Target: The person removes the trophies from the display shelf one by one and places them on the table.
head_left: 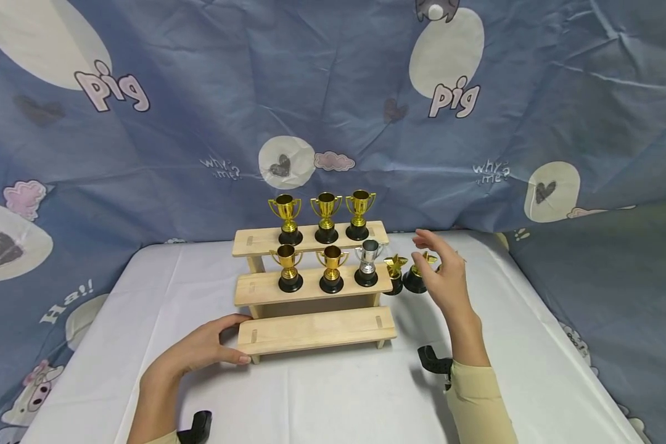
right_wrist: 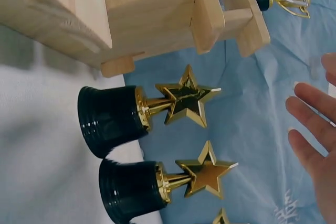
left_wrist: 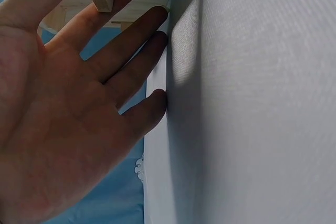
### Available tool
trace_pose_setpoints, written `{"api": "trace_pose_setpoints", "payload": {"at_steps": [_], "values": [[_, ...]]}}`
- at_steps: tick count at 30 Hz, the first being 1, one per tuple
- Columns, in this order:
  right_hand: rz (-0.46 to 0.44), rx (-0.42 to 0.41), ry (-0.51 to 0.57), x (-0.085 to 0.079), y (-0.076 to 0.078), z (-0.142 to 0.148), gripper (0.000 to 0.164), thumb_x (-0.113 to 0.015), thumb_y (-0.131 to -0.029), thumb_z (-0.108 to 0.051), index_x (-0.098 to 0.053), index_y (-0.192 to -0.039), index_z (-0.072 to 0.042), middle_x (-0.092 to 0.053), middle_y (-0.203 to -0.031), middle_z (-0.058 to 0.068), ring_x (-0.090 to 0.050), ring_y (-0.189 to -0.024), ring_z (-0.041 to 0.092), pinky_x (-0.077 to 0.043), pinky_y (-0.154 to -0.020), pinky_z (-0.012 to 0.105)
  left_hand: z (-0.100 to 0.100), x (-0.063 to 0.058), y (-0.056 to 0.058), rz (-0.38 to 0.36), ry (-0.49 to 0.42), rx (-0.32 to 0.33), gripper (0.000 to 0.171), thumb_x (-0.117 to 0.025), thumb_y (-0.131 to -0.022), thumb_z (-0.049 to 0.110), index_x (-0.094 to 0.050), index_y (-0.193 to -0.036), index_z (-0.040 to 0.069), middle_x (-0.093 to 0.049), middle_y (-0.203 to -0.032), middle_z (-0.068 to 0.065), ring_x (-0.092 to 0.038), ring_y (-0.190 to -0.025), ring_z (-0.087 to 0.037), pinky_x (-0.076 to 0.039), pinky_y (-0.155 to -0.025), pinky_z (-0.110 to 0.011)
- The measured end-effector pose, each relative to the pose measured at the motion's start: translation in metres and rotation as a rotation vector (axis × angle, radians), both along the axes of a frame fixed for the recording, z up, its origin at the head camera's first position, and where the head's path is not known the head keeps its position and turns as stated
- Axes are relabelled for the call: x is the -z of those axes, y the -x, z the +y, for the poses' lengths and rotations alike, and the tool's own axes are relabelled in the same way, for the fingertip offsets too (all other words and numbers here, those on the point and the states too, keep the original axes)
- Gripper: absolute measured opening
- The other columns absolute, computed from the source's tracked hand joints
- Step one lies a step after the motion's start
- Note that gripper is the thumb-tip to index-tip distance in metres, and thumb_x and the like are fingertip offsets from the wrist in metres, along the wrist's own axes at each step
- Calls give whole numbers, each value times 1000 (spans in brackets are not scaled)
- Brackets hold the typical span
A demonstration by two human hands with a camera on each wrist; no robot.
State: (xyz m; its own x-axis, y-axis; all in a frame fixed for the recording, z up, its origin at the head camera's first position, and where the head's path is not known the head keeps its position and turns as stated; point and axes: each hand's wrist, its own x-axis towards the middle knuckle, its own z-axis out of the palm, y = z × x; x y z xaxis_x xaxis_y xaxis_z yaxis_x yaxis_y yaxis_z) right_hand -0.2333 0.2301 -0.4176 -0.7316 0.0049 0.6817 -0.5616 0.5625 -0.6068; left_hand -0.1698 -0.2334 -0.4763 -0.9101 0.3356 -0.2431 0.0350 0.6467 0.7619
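Observation:
My left hand (head_left: 202,345) grips the left end of the lowest shelf of a three-step wooden display stand (head_left: 316,332), thumb in front and fingers behind. In the left wrist view, its fingers (left_wrist: 128,48) reach past the board's end. My right hand (head_left: 446,274) holds nothing, its fingers apart from the star trophies. Two gold star trophies (right_wrist: 113,119) (right_wrist: 134,190) on black bases stand beside the stand; a third shows only its star tip (right_wrist: 222,217). On the middle shelf are two gold cup trophies (head_left: 288,262) (head_left: 332,262) and a silver cup trophy (head_left: 369,256).
Three gold cup trophies (head_left: 286,213) (head_left: 326,209) (head_left: 359,206) stand on the top shelf. A white cloth (head_left: 333,401) covers the table. Blue printed fabric (head_left: 333,80) hangs behind and at the sides. Each wrist carries a black mount (head_left: 434,361).

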Motion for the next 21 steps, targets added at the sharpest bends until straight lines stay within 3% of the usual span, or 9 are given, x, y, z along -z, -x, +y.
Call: {"api": "trace_pose_setpoints", "payload": {"at_steps": [6,9,14,21], "values": [[-53,-46,30,-2,-2,-8,49,-70,-90,-4,-59,-137,-14,-69,-122,13,-61,-116,28,-45,-103,44,1,-1,-1,7,-2,2,80,-87,-72,37,-54,-140,14,-48,-150,-16,-35,-144,-44,-33,-109,-67],[-93,-79,51,-10,-9,-17,50,-69,-90,-1,-57,-138,-9,-67,-123,18,-60,-118,32,-44,-103,50,0,0,-1,1,-10,-6,80,-88,-71,36,-54,-141,14,-48,-151,-17,-35,-144,-44,-33,-109,-67],[-121,-136,77,-30,-25,-33,49,-67,-89,4,-55,-137,1,-65,-124,26,-59,-117,39,-45,-101,51,-1,-1,-2,-7,0,-13,82,-87,-71,38,-53,-142,14,-46,-152,-17,-33,-145,-45,-32,-110,-67],[-161,-200,91,-28,-25,-42,52,-67,-89,5,-52,-139,1,-62,-127,26,-59,-117,41,-44,-102,55,0,-2,-3,-9,9,-17,82,-87,-71,40,-54,-141,15,-46,-152,-16,-33,-145,-44,-30,-111,-67]]}}
